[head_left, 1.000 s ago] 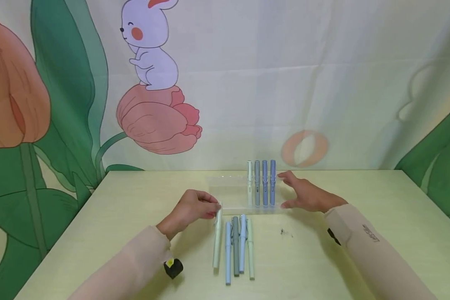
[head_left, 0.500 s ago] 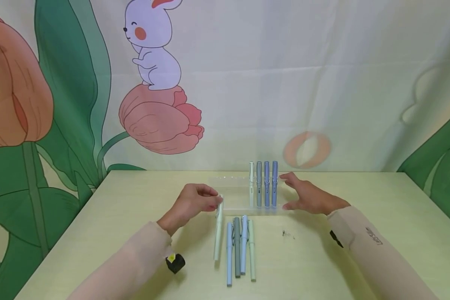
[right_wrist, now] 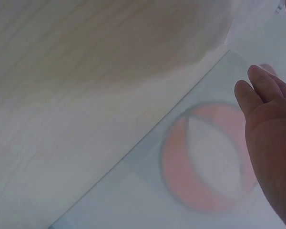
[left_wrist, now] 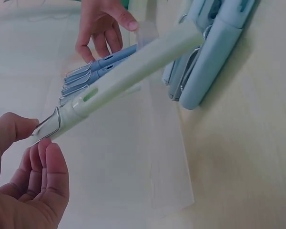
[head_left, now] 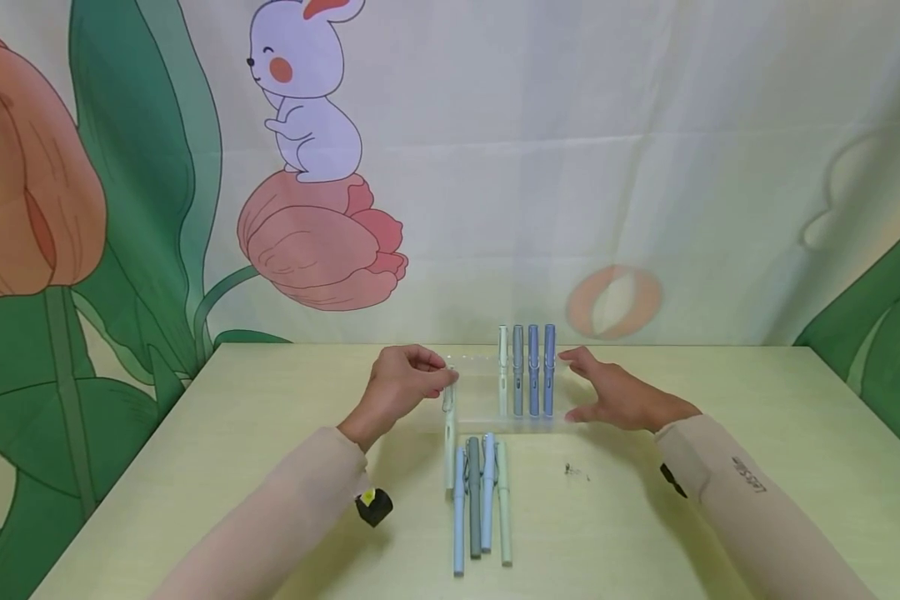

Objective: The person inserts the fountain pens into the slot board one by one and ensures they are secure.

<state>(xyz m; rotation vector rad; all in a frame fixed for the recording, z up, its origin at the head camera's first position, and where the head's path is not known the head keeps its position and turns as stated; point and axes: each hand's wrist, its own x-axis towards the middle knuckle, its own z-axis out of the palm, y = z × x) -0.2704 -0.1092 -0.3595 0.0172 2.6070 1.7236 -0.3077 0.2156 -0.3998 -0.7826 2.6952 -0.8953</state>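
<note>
My left hand [head_left: 408,383] pinches a pale green pen [head_left: 450,450] by its cap end, near the metal clip. In the left wrist view the pen [left_wrist: 128,71] slants over the clear plastic pen rack [left_wrist: 171,162], with its barrel end pointing away from the hand. My right hand [head_left: 615,387] holds the rack's right end, thumb at the near edge and fingers at the far edge. Several capped pens stand side by side in the rack's right part: a whitish one [head_left: 503,375], a grey-blue one [head_left: 518,375] and blue-violet ones [head_left: 542,375].
Several loose pens lie in front of the rack: a light blue pen [head_left: 459,517], a grey-green pen [head_left: 475,500], another light blue pen [head_left: 487,500] and a light green pen [head_left: 504,508]. A small dark mark [head_left: 570,471] shows on the table [head_left: 607,533]. A printed curtain [head_left: 495,167] hangs behind.
My left hand has moved up, away from me and slightly right, bringing the pale green pen from beside the loose pens to the rack's left part. The right hand has stayed at the rack's end.
</note>
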